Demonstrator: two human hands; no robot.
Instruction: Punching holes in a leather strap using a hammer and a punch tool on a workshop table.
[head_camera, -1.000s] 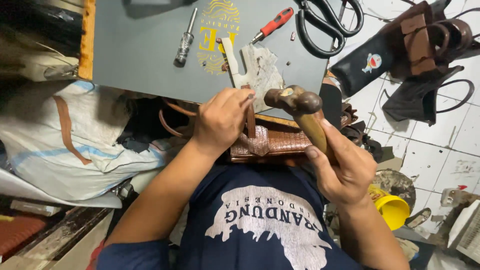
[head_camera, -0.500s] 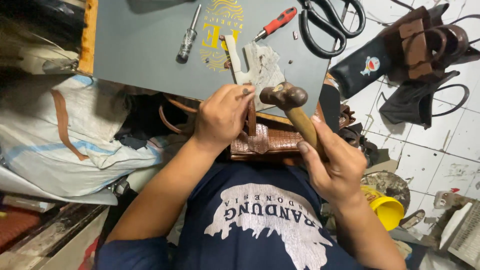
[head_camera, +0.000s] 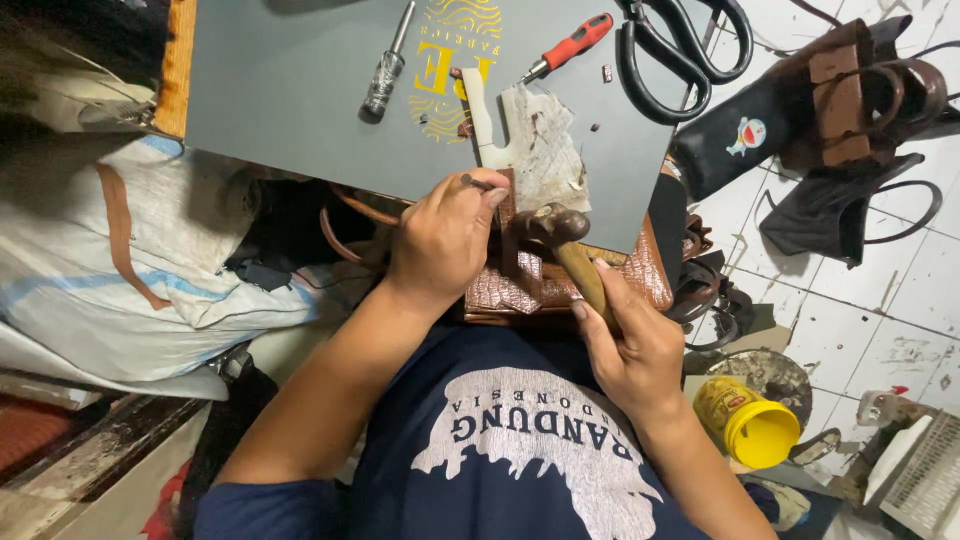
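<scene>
My left hand (head_camera: 440, 240) pinches a small dark metal piece against a strap of the brown crocodile-textured bag (head_camera: 640, 285), which lies at the near edge of a grey board (head_camera: 300, 90). My right hand (head_camera: 625, 350) grips the wooden handle of a hammer. The hammer's metal head (head_camera: 548, 225) is low over the bag, right beside my left fingers. Whether the head touches the strap I cannot tell.
On the board lie a clear-handled screwdriver (head_camera: 385, 75), a red-handled screwdriver (head_camera: 570, 45), black scissors (head_camera: 670, 50) and a scuffed white pad (head_camera: 535, 140). A black bag with brown straps (head_camera: 830, 120) sits right, a yellow can (head_camera: 750, 425) lower right, a white sack (head_camera: 130, 260) left.
The hammer head has come down and left, from above the bag to just beside my left fingers. My left hand stays pinched on the strap.
</scene>
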